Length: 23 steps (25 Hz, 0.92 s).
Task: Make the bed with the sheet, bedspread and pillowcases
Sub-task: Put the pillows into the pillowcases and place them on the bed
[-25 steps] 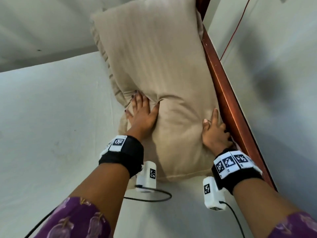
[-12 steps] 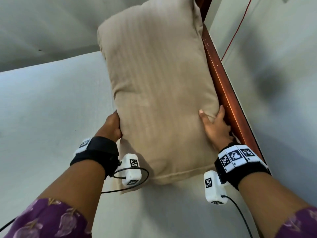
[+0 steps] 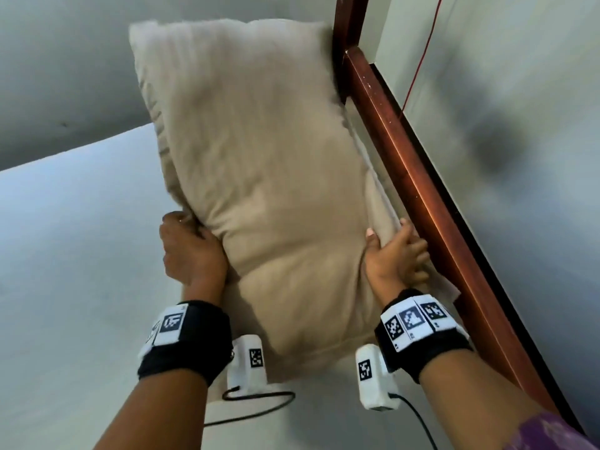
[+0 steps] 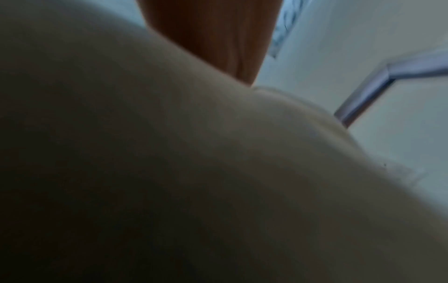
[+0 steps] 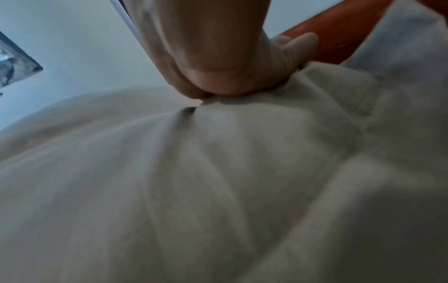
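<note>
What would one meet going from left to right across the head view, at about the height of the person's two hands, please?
White sheet → left hand gripping the pillow's edge → beige pillow → right hand gripping its other edge → red-brown wooden bed rail → grey wall.

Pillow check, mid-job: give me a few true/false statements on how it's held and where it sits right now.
1. Both hands grip the pillow, left hand on its left edge, right hand on its right edge. True.
2. The pillow is bright blue. False: it is beige.
3. The wooden bed frame runs along the pillow's right side. True.
4. The right hand rests flat on top of the pillow. False: its fingers curl round the edge.
5. A red cord hangs on the wall beyond the frame. True.
</note>
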Each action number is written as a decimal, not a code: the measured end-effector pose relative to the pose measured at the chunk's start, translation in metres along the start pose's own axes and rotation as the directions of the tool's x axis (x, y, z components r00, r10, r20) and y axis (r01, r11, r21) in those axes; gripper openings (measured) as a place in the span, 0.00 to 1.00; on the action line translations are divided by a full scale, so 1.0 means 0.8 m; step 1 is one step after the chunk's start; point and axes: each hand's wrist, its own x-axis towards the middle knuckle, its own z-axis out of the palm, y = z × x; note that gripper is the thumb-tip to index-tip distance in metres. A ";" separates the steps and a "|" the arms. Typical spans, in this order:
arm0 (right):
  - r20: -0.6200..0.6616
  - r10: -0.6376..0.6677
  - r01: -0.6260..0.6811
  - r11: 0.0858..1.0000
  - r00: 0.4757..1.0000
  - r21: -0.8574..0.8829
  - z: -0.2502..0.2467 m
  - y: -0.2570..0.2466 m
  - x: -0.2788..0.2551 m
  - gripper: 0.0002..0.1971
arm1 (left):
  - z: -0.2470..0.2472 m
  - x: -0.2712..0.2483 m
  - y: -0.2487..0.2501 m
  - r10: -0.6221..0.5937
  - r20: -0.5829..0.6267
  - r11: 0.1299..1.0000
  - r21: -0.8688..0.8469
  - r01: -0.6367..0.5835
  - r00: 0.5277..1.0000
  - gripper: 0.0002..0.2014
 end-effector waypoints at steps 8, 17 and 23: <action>0.248 -0.008 0.039 0.992 0.969 -0.123 0.010 -0.009 0.006 0.34 | 0.011 0.034 -0.045 0.123 0.061 0.980 -0.167 -0.111 0.991 0.25; -0.336 -0.106 0.179 0.964 0.936 0.196 -0.006 0.029 -0.010 0.16 | 0.061 -0.002 0.008 0.305 0.519 0.931 0.013 -0.364 0.799 0.31; -0.163 -0.406 0.389 0.913 0.899 -0.126 -0.002 -0.009 -0.015 0.37 | 0.057 0.020 -0.013 0.171 0.516 0.970 0.060 -0.235 0.839 0.37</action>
